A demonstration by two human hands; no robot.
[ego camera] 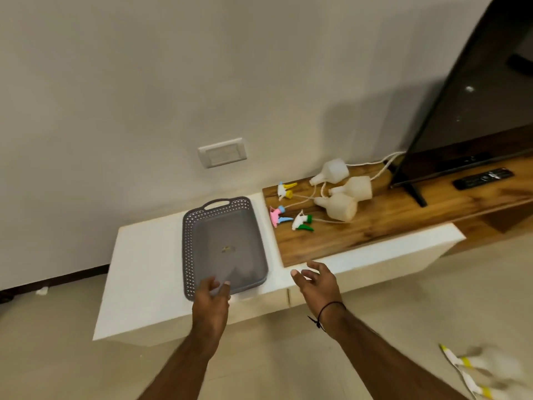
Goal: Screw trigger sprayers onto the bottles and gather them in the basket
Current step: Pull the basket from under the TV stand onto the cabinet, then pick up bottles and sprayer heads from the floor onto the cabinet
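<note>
A grey perforated basket (189, 249) with nothing in it lies on the white ledge. Three white bottles (339, 207) lie on their sides on the wooden top to its right, without caps. Beside them lie three trigger sprayers with dip tubes: a yellow one (285, 189), a pink and blue one (277, 216) and a green one (302, 222). My left hand (212, 295) hovers over the basket's near edge, fingers apart, holding nothing. My right hand (317, 282) is open over the ledge's front edge, short of the sprayers.
A black TV (473, 90) stands on the wooden top at the right, with a remote (483, 178) in front of it and white cables (375, 164) behind the bottles. A wall socket plate (222, 153) is above the basket. Crumpled packaging (473, 370) lies on the floor.
</note>
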